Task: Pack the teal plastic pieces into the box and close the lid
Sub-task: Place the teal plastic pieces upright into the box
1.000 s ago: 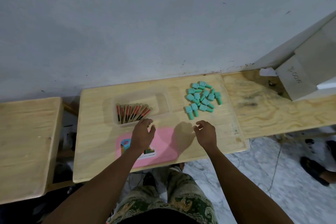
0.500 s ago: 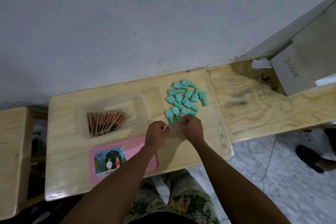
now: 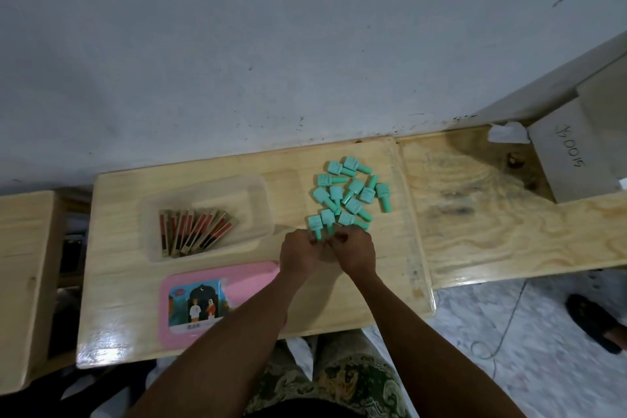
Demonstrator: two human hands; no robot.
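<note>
Several teal plastic pieces lie in a loose pile on the right half of the small wooden table. My left hand and my right hand sit side by side at the pile's near edge, fingers curled. Each pinches the stem of one of the nearest pieces, and the fingertips are partly hidden. The clear plastic box stands open to the left with several red-and-tan sticks inside. Its pink lid lies flat in front of the box, partly under my left forearm.
A grey wall runs close behind the table. A longer plywood bench adjoins on the right, with a grey cardboard box on it. Another wooden bench is on the left. Someone's foot in a dark sandal rests on the marble floor.
Both hands moved from near the lid up and together to the pile's near edge, and their fingers closed on the nearest teal pieces. The camera shifted right.
</note>
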